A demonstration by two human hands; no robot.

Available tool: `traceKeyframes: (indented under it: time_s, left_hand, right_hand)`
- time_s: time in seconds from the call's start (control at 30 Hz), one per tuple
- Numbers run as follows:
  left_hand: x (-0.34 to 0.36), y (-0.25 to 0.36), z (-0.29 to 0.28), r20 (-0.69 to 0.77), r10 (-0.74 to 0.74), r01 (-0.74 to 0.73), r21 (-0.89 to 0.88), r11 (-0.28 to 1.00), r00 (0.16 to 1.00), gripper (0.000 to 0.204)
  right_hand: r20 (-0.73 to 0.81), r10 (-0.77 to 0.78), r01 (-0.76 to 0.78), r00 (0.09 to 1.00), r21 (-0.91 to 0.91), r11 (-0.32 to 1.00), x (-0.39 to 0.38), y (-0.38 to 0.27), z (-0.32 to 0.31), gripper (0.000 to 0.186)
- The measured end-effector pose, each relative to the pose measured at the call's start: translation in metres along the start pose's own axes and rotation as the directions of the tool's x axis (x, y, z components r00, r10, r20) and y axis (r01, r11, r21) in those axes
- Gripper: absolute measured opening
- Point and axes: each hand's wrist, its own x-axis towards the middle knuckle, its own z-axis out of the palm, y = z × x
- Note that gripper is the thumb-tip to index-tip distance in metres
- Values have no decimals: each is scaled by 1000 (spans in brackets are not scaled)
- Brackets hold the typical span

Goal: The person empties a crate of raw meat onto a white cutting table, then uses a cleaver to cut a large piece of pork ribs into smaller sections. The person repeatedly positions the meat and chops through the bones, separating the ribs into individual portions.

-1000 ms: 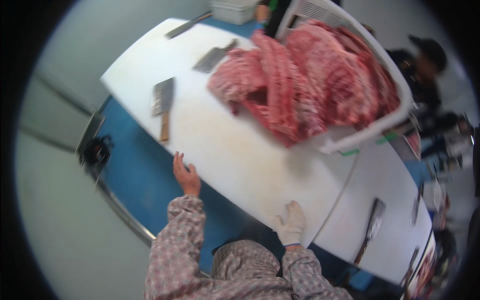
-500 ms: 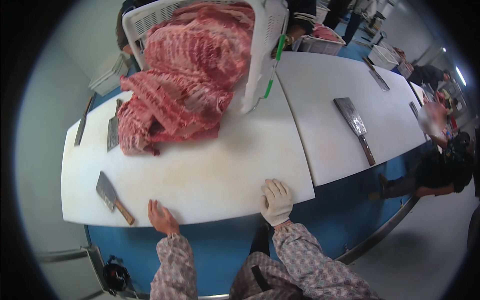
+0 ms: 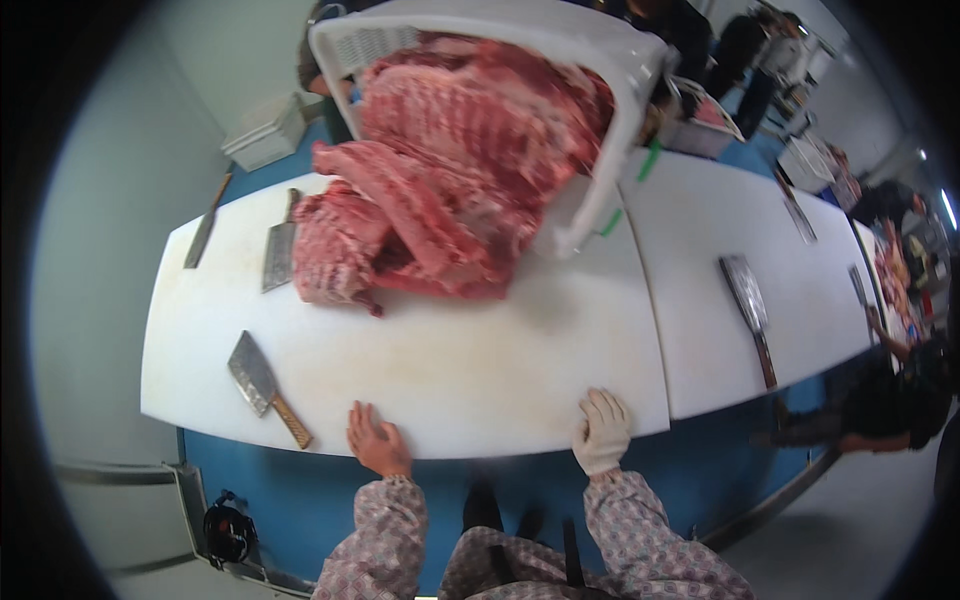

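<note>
My bare left hand [image 3: 375, 440] rests at the near edge of a white cutting board [image 3: 480, 375], fingers apart and holding nothing. My right hand [image 3: 602, 430], in a white knit glove, lies on the same board near its right corner, fingers extended and empty. A wooden-handled cleaver [image 3: 255, 375] lies just left of my left hand. Large slabs of raw ribbed meat [image 3: 430, 210] spill from a tilted white plastic basket [image 3: 620, 120] at the back. Two more cleavers [image 3: 277, 255] [image 3: 205, 235] lie at the back left.
An adjoining board [image 3: 730, 230] carries several cleavers [image 3: 745, 295]. People [image 3: 685, 40] stand behind the basket and at the right [image 3: 890, 400]. Crates [image 3: 265, 135] sit at the back on a blue surface [image 3: 390, 525]. A metal rail [image 3: 190, 510] runs at the lower left.
The view has swung round, squaring the boards up in the picture. My hands remain by the near edge, the left now resting lower on the board. I see no new grasp.
</note>
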Motion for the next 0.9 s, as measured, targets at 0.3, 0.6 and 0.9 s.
traceKeyframes:
  time_s: [0.3, 0.6, 0.9]
  left_hand:
    - [9, 0, -25, 223, -90, 123, -137, 983, 971, 55]
    - [47, -22, -31, 288, -133, 251, -428, 868, 949, 54]
    - [85, -22, -12, 240, -134, 248, -547, 800, 962, 52]
  right_hand:
    - [267, 85, -66, 960, -79, 995, 12, -14, -13, 43]
    - [-54, 16, -11, 998, 102, 995, 181, -87, -76, 49]
    - [-81, -351, 360, 933, 200, 911, 307, -185, -84, 52]
